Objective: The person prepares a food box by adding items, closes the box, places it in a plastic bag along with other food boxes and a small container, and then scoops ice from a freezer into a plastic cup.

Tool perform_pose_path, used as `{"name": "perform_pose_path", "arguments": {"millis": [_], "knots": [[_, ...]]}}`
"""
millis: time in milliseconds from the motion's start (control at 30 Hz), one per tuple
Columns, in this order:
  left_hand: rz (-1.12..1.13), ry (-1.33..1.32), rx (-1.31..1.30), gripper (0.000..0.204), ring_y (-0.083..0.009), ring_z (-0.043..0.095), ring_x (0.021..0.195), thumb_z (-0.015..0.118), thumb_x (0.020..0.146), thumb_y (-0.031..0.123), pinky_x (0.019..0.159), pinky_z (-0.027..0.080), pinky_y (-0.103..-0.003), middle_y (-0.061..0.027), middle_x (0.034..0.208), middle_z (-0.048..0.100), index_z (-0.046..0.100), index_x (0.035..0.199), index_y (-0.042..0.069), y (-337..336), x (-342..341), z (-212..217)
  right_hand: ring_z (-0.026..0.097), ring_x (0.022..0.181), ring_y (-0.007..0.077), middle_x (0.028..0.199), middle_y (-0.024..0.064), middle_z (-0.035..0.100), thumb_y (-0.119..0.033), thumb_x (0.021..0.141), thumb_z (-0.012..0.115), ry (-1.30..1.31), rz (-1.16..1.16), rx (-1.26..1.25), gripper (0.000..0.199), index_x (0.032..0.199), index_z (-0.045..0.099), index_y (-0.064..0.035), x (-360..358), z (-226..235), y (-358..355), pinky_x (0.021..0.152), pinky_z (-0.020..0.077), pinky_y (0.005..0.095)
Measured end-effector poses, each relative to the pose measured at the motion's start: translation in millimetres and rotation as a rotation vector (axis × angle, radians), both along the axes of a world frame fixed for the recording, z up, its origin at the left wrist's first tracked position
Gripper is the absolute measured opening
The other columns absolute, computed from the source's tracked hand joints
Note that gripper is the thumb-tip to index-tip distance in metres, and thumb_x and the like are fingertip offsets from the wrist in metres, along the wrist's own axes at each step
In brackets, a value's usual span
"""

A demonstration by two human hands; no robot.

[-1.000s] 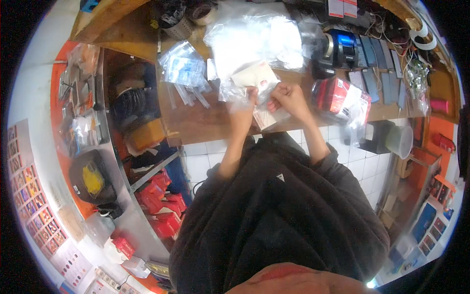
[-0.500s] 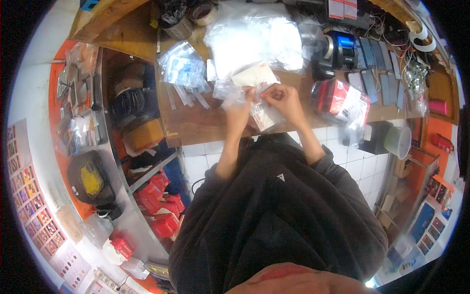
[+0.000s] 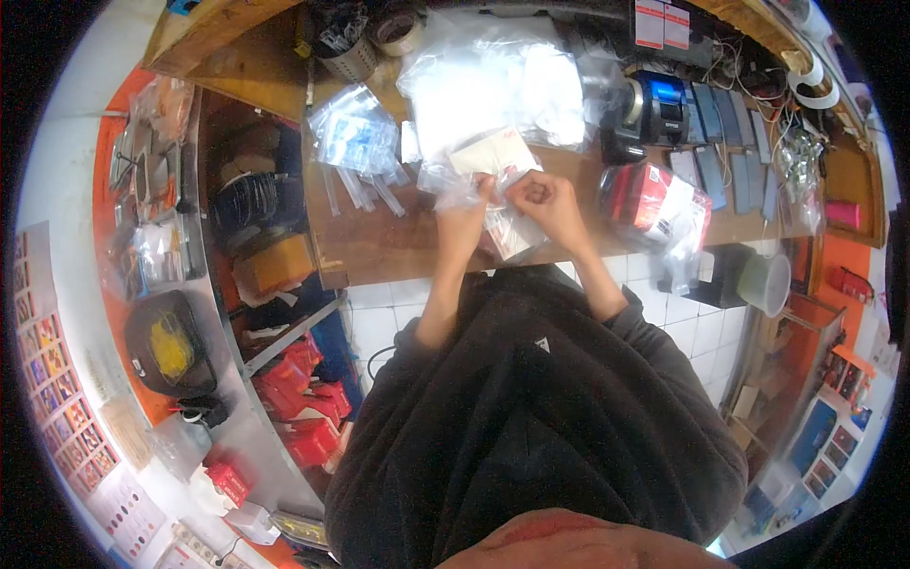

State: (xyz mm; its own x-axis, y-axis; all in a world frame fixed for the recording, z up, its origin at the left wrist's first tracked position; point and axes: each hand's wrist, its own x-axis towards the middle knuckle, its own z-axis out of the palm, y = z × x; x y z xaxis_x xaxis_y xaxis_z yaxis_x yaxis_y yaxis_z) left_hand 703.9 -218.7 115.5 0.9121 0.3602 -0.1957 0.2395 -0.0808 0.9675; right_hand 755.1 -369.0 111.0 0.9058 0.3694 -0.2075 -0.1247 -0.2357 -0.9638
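Close together over the front edge of the table, both hands work at a cream-coloured flat package (image 3: pixel 493 152) with crumpled clear plastic about it. My left hand (image 3: pixel 462 220) is closed, thumb upward, pinching a clear plastic bag (image 3: pixel 445 186) at the package's left side. Opposite it, my right hand (image 3: pixel 550 201) has its fingers curled and pressed together at the plastic on the package's right side. A paler lower part (image 3: pixel 512 235) of the package, with reddish print, shows between the wrists. The fingertips hide the middle of the package.
A heap of clear plastic bags (image 3: pixel 493 81) lies just behind the hands. Small bags (image 3: pixel 355 133) are on the left. A red plastic-wrapped package (image 3: pixel 654 201) sits on the right, near a black printer (image 3: pixel 664 109) and several grey flat boxes (image 3: pixel 711 175). Tape (image 3: pixel 398 33) lies behind.
The whole view has shifted slightly. Both hands remain at the same spot on the package, with the right fingers curled a little more.
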Motion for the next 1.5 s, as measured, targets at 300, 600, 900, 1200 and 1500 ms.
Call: {"name": "perform_pose_path", "arguments": {"millis": [300, 600, 900, 1200, 1500], "knots": [[0.036, 0.002, 0.011, 0.028, -0.0134, 0.057, 0.078, 0.064, 0.083, 0.024, 0.072, 0.045, -0.028, -0.0068, 0.084, 0.063, 0.063, 0.096, 0.000, -3, -1, -4, 0.050, 0.059, 0.0033, 0.064, 0.0010, 0.061, -0.006, 0.074, 0.065, -0.046, 0.026, -0.073, 0.005, 0.076, 0.064, -0.0014, 0, 15, 4, 0.055, 0.0428, 0.0223], [0.064, -0.008, 0.001, 0.026, -0.0128, 0.057, 0.077, 0.064, 0.083, 0.022, 0.071, 0.045, -0.028, -0.0071, 0.085, 0.063, 0.062, 0.095, -0.002, -5, 0, -2, 0.051, 0.060, 0.0034, 0.065, 0.0015, 0.062, -0.005, 0.075, 0.064, -0.038, 0.025, -0.066, 0.005, 0.074, 0.062, -0.0003, 0, 19, 4, 0.056, 0.0434, 0.0222], [0.039, -0.007, 0.064, 0.024, -0.0121, 0.056, 0.075, 0.064, 0.083, 0.021, 0.070, 0.045, -0.027, -0.0058, 0.082, 0.063, 0.064, 0.093, -0.001, -5, 1, -3, 0.050, 0.059, 0.0034, 0.064, 0.0007, 0.060, -0.005, 0.075, 0.064, -0.025, 0.026, -0.050, 0.004, 0.074, 0.062, -0.0013, 1, 11, 2, 0.055, 0.0428, 0.0223], [-0.015, 0.001, 0.098, 0.028, -0.0160, 0.058, 0.073, 0.062, 0.085, 0.026, 0.070, 0.046, -0.031, -0.0106, 0.084, 0.065, 0.065, 0.093, -0.001, -3, -1, 3, 0.052, 0.059, 0.0046, 0.069, 0.0022, 0.061, -0.005, 0.080, 0.066, -0.059, 0.011, -0.014, 0.011, 0.083, 0.061, 0.0039, 2, 9, 9, 0.052, 0.0419, 0.0193], [-0.177, 0.235, 0.539, 0.047, -0.0319, 0.057, 0.077, 0.046, 0.091, 0.044, 0.076, 0.041, -0.041, -0.0208, 0.084, 0.062, 0.066, 0.094, 0.002, -9, -11, -19, 0.058, 0.070, 0.0082, 0.080, 0.0061, 0.064, -0.008, 0.081, 0.065, -0.072, 0.051, 0.031, 0.018, 0.093, 0.061, 0.0046, 10, 14, -1, 0.062, 0.0475, 0.0224]]}}
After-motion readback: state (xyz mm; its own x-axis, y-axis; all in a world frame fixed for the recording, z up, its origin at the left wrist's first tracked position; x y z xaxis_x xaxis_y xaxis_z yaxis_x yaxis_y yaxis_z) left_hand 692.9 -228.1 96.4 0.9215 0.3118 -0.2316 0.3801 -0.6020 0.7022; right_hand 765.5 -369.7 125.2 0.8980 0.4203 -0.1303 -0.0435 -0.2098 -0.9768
